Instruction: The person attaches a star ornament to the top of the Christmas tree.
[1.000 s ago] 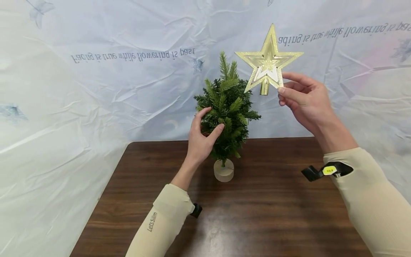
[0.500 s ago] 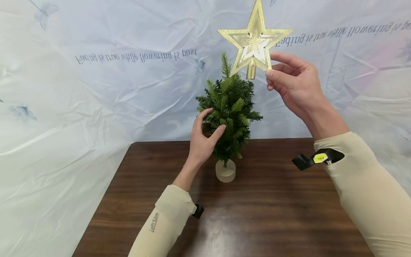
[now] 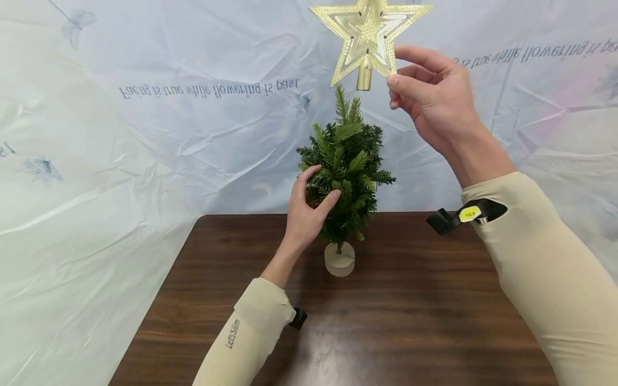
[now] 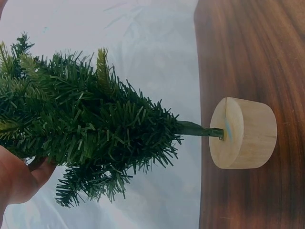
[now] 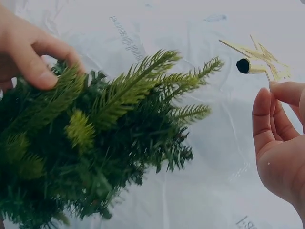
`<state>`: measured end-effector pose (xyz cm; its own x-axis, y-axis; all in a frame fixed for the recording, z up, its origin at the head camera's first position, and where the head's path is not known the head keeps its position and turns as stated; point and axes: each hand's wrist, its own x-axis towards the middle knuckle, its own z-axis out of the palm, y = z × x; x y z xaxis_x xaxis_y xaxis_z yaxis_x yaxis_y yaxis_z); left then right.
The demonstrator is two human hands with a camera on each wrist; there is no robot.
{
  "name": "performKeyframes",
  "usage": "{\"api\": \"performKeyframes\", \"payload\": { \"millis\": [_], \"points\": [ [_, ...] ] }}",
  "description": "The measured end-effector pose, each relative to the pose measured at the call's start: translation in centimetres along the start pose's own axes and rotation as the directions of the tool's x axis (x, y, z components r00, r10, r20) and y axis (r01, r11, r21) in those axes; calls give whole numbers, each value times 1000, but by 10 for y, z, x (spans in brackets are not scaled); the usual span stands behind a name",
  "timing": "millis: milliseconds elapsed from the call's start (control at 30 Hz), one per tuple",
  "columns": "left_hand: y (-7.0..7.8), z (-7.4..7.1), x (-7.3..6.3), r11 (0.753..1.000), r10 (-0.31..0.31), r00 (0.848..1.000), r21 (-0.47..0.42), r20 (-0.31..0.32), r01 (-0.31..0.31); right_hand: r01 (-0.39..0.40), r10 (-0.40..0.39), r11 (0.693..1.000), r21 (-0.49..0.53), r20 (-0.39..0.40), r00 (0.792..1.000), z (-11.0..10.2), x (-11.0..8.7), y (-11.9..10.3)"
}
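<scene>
A small artificial Christmas tree [image 3: 350, 166] stands upright on a round wooden base [image 4: 255, 133]. My left hand [image 3: 305, 214] holds the tree from its left side, thumb in front and fingers curled among the branches, some of them hidden by needles. Between thumb and fingers, my right hand [image 3: 436, 99] pinches a gold star tree topper [image 3: 369, 32] by its lower right point. The star is just above the treetop [image 3: 344, 102] in the head view, its upper tip cut off by the frame. In the right wrist view, the topper's hollow socket [image 5: 243, 66] faces the tree.
The tree's base rests on a dark brown wooden table [image 3: 410, 311], toward its back edge. Behind and to the left hangs a wrinkled pale sheet [image 3: 207, 139] with printed lettering. A black strap-on camera mount [image 3: 441, 221] sticks out from the right sleeve.
My right hand has raised the star and carried it left, from beside the tree to above its tip. The left hand keeps its place on the tree.
</scene>
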<state>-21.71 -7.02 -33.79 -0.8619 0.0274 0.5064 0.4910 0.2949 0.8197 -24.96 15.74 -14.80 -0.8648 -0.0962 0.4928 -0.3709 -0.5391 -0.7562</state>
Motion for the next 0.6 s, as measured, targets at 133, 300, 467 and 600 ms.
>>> {"api": "performKeyframes", "payload": {
  "millis": [133,300,467,600],
  "points": [
    [0,0,0,1000,0,1000,3,2,0,20,-19,999,-27,16,1000,10,6,0],
    [0,0,-1,1000,-6,1000,3,0,6,20,-19,997,-68,17,1000,19,13,2],
    [0,0,-2,1000,-7,1000,11,-2,7,37,-35,992,-123,18,999,24,17,5],
    [1,0,-1,1000,-2,1000,10,-4,2,62,-58,986,-154,34,998,27,19,6]
  ]
}}
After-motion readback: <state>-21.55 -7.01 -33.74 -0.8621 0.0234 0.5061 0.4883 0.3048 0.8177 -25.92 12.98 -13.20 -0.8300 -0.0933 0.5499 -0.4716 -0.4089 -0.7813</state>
